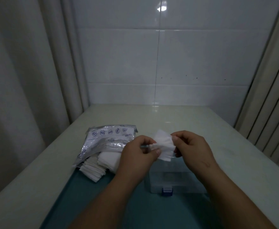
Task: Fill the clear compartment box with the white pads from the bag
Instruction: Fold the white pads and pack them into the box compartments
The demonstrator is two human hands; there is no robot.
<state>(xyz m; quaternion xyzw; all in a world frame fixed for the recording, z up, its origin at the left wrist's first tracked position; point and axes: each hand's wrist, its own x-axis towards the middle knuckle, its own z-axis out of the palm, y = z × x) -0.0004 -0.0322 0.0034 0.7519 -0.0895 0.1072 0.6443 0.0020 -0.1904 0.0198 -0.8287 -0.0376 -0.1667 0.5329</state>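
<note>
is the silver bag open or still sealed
Open. The crinkled silver foil bag gapes at its near end, and stacks of white square pads spill out of it.

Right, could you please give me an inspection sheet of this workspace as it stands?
Surface: pale table, with a teal mat on its near part.
Job's things: bag left of centre, loose pads spilling from its near end; clear box to its right, blue latch facing the person; lid state cannot be told.
Clutter: nothing seen.
Hands: left hand and right hand both pinch a small pad stack above the box.
Cables: nothing seen.
Surroundings: tiled wall behind, curtains on both sides.
</note>
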